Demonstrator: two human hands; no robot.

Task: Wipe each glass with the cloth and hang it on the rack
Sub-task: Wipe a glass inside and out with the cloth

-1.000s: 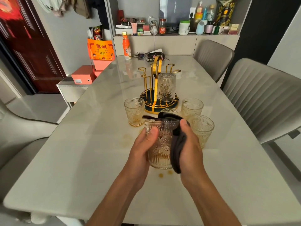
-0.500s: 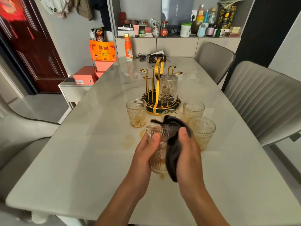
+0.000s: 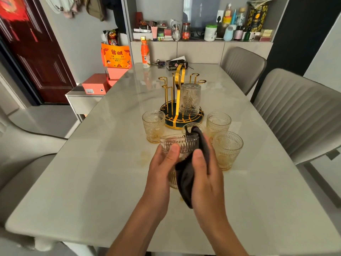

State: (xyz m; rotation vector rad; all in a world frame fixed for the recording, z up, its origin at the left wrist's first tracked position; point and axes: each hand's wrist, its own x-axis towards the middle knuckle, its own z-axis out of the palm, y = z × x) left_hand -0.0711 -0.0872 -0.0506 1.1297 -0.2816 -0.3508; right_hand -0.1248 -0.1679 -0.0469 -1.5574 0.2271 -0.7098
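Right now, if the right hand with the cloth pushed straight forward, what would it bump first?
Probably the partly hidden glass just behind the cloth, then the rack; depth is hard to judge.

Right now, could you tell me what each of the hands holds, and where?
Left hand grips the glass by its side wall; right hand presses the cloth against it.

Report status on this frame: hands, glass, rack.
Left hand grips glass. Right hand holds cloth on it. Rack: one glass hung. Nothing blocking.
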